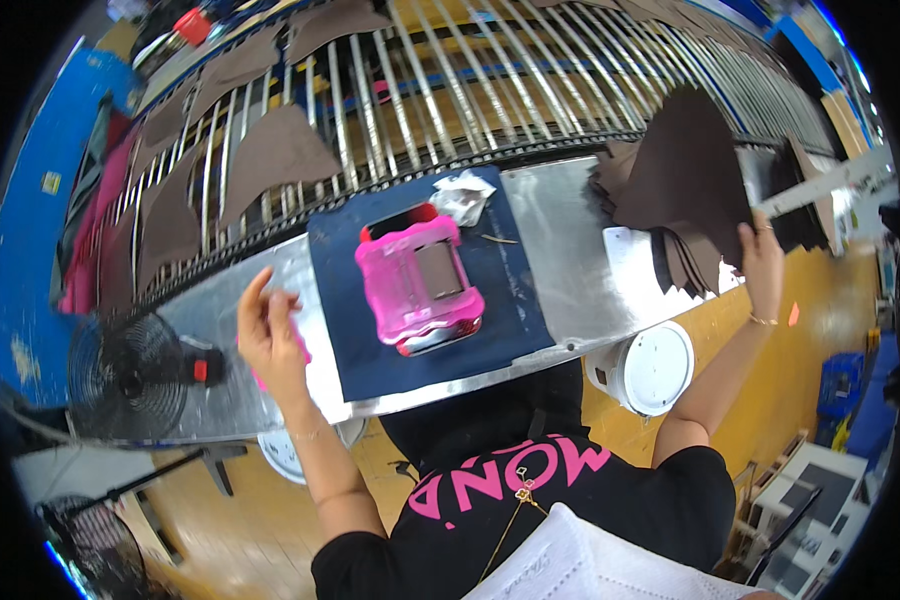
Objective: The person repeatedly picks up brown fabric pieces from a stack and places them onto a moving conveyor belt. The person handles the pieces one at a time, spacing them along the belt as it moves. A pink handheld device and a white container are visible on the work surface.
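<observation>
At the far left, a black fan (130, 375) stands at the end of a long metal table (560, 240). Behind the table runs a rack of parallel metal bars (470, 90), with flat brown cut pieces (275, 160) lying across its left part. The person's left hand (275, 335) is raised in front of the table's left part, its fingers loosely curled and grasping nothing visible; something pink, mostly hidden, shows behind it. Right of that hand, a dark blue mat (515, 340) covers the table's middle. On it sits a bright pink, wavy-edged frame (390, 280) with a brown rectangle showing in its opening. Crumpled whitish plastic (465, 198) lies just beyond the frame. Below the table's near edge, further right, is a white lidded bucket (660, 370). Above it, on the table's right part, brown pieces are piled in a stack (685, 265). A large dark brown piece (695, 160) rises over the stack, its right edge gripped by the fingers of the right hand (765, 265).
</observation>
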A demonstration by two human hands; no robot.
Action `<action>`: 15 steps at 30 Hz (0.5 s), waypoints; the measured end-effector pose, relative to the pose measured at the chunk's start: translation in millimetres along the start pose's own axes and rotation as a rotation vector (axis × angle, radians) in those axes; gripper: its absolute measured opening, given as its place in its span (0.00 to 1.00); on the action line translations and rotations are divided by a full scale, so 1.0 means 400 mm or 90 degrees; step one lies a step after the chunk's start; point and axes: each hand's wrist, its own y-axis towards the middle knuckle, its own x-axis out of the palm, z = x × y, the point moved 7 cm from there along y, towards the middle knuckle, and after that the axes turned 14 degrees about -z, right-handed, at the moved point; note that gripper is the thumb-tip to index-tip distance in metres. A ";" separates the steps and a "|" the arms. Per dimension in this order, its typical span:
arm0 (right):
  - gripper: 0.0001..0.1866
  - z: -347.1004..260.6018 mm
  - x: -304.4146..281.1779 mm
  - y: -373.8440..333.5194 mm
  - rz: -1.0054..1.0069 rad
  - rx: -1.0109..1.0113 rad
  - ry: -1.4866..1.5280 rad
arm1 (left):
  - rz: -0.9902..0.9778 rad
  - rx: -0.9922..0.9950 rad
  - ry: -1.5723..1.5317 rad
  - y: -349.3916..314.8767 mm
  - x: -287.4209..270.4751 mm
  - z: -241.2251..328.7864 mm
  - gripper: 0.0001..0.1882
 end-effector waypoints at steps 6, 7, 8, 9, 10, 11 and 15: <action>0.18 -0.424 -0.100 -0.010 0.057 -0.088 0.587 | -0.151 0.107 -0.023 0.127 0.114 0.152 0.22; 0.18 -0.504 -0.088 -0.009 0.071 -0.183 0.635 | -0.155 0.099 -0.090 0.151 0.118 0.160 0.23; 0.17 -0.569 -0.054 -0.002 0.036 -0.231 0.748 | -0.158 0.089 -0.159 0.172 0.116 0.166 0.25; 0.16 -0.628 -0.020 -0.002 0.011 -0.267 0.821 | -0.156 0.068 -0.223 0.181 0.108 0.170 0.26; 0.15 -0.691 0.005 0.002 -0.102 -0.312 0.810 | -0.171 0.051 -0.251 0.181 0.089 0.177 0.25; 0.15 -0.746 0.035 0.000 -0.188 -0.359 0.814 | -0.190 0.043 -0.286 0.181 0.063 0.185 0.25; 0.15 -0.880 0.130 -0.033 -0.178 -0.541 0.694 | -0.035 0.006 -0.158 0.143 -0.133 0.205 0.09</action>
